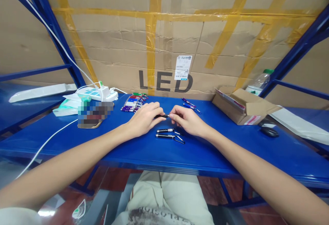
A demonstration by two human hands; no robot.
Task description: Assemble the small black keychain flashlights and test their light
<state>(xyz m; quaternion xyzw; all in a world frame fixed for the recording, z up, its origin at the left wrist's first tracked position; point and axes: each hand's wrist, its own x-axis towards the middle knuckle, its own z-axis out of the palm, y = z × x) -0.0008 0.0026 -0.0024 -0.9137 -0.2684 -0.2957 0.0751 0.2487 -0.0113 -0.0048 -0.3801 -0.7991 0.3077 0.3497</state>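
Head view, held item: a slim black tube (161, 116), level above the tabletop (205, 153) and spanning the gap between the two hands.
Left hand: this hand (147, 118) grips the tube's body between thumb and fingers, knuckles upward.
Right hand: bent fingers of this hand (189, 119) pinch the tube's pale end.
Black pair: two clip-ended tubes (163, 136) lie side by side, just nearer the person than the hands, clips toward the right.
Coloured row: slim tubes (130, 108) in purple, silver, blue, red and green lie close together beyond the left hand.
Small group: purple and blue tubes (189, 106) lie beyond the right hand.
Left side: a pixelated object (96, 117) lies near the left forearm; behind it are a soft packet (68, 105) and a white power strip (109, 95) with cables plugged in.
Right side: an open cardboard box (231, 110), with a black mouse (269, 132) just beside it and a green-capped bottle (262, 80) behind.
Backdrop: a cardboard panel (115, 50) printed "LED", crossed by yellow tape, bearing a white label (183, 67).
Frame: blue metal bars (55, 34) slant up at both sides.
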